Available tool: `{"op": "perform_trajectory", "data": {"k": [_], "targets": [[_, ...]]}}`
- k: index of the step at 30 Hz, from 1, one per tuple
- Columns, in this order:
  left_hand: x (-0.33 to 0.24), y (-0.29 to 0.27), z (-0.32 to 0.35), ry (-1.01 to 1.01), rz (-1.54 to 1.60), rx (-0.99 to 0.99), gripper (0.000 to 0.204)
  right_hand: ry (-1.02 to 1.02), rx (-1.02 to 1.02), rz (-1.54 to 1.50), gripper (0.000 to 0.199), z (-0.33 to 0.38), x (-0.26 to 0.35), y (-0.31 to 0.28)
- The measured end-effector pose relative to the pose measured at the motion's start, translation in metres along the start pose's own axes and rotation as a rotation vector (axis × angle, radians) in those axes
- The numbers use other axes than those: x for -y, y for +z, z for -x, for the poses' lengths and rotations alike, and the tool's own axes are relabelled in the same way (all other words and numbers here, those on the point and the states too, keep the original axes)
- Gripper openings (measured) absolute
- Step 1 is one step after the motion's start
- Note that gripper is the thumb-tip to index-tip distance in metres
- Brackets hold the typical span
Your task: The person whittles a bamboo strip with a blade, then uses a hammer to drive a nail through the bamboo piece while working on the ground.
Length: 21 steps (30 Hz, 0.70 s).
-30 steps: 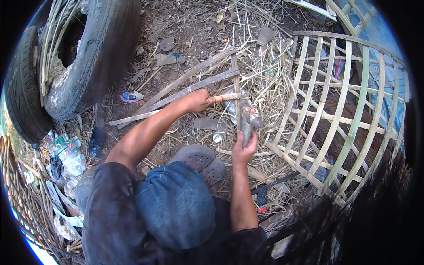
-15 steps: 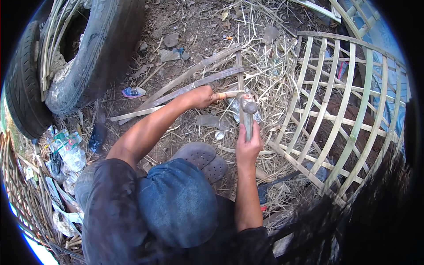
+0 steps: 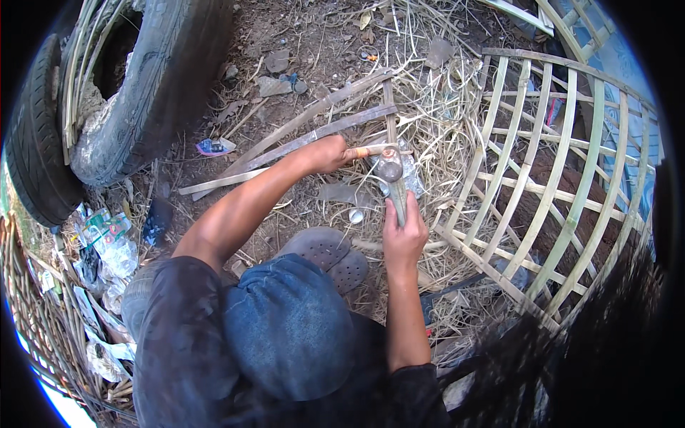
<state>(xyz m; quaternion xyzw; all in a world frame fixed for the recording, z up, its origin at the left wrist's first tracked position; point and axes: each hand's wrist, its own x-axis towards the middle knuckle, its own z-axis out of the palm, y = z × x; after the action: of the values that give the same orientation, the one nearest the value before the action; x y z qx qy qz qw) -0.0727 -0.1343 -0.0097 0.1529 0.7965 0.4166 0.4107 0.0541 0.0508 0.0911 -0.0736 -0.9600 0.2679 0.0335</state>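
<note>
My left hand [image 3: 328, 153] is closed around one end of a slender pale piece with an orange band [image 3: 362, 152]; its exact kind is unclear. In my right hand [image 3: 404, 232] is a hammer [image 3: 391, 171], gripped by its light handle, the rounded metal head upward. The hammer head sits right against the banded piece and covers part of it. Just beyond, a short upright bamboo slat [image 3: 389, 118] meets two long bamboo strips [image 3: 314, 133] that slant away to the left. Crumpled clear plastic [image 3: 410, 175] lies beneath the hammer.
A woven bamboo lattice panel [image 3: 549, 192] stands at the right over a log. Two old tyres [image 3: 153, 93] rise at the far left. Bamboo shavings [image 3: 446, 121] litter the ground, with plastic litter [image 3: 114, 246] at the left. A grey clog [image 3: 317, 250] is between my arms.
The hammer head has shifted a little left, along the banded piece, and my right hand has turned slightly with it. My left hand stays nearly in place.
</note>
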Motion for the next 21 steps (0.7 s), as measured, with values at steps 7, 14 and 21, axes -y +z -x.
{"op": "perform_trajectory", "data": {"k": [7, 14, 21], "targets": [[0.009, 0.002, 0.002, -0.018, 0.005, -0.008, 0.073, -0.137, -0.040, -0.094, 0.040, 0.004, 0.018, -0.011], [0.002, 0.003, -0.002, -0.004, -0.048, 0.019, 0.066, -0.028, 0.048, 0.038, 0.036, -0.007, 0.005, -0.010], [0.032, 0.013, -0.005, -0.009, -0.024, -0.025, 0.060, -0.138, 0.074, -0.032, 0.038, -0.001, 0.022, -0.016]]}}
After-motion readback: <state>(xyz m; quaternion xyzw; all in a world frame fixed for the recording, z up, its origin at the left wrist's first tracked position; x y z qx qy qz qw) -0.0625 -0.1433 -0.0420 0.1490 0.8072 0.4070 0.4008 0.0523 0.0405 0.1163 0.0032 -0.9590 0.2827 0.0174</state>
